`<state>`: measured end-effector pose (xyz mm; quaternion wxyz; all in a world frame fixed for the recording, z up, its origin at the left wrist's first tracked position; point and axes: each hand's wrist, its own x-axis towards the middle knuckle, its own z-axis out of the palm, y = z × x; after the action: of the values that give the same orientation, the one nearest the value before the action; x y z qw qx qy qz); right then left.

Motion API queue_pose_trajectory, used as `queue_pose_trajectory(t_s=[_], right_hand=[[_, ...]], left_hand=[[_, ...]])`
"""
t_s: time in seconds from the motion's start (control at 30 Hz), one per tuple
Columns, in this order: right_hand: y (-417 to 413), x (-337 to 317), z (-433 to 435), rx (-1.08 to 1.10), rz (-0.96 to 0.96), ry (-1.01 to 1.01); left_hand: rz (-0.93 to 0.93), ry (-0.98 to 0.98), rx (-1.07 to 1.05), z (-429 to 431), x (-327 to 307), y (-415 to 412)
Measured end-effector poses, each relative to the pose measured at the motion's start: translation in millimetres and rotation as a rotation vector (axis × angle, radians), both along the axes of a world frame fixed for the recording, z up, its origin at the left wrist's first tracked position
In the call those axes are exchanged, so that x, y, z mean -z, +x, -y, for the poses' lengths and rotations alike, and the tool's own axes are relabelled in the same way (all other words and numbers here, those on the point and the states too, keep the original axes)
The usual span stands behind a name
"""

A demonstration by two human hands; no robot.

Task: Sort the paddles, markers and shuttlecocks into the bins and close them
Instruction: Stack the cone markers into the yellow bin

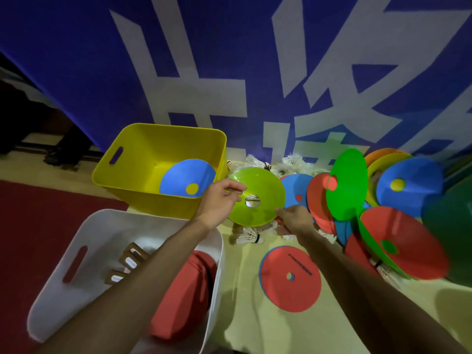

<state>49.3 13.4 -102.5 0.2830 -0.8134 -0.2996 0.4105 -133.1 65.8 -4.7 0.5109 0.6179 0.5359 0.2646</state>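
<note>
Up front in the head view, we hold one lime-green marker (265,190) between both hands, above the floor (242,315). Our left hand (219,203) pinches its left rim with thumb and fingers. Our right hand (293,218) grasps the lower right rim, fingers curled under the edge. The disc is round, so it has no long axis; it is tilted, with the dished face and centre hole toward us.

Key relation: the yellow bin (143,198) lies to the left of the disc and a little farther away, its near right corner just beside our left hand. The left hand is the nearer one, so we judge the drop goes left over the rim, probably with the right hand letting go first. A blue marker (186,177) already leans inside that bin, so it looks like the marker bin.

The white bin (84,231) sits nearer us, under our left forearm, with red paddles (184,290) inside. A pile of markers (344,195) stands to the right, beside the right hand. A red marker (290,278) lies flat near the right forearm. Shuttlecocks (249,237) lie below the held disc, more behind it by the banner (204,72). No lids in view; most sorting is not yet done.
</note>
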Motion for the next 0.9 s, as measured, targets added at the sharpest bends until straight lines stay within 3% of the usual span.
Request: queue_pose_trajectory(t_s=[0.3,0.47,0.77,0.9], right_hand=[[0,14,-22,-0.059,0.168,-0.065],[21,-7,-11,-0.135,0.355,0.006],[59,-58,17,-0.174,0.600,0.204],[85,-70,23,-0.052,0.552,0.295]], left_hand=[[-0.023,0.010,-0.062,3,4,-12],[-0.097,-0.004,-0.003,-8,6,-8],[-0.512,0.002,0.239,-44,27,37],[-0.642,0.046,0.324,-67,46,56]])
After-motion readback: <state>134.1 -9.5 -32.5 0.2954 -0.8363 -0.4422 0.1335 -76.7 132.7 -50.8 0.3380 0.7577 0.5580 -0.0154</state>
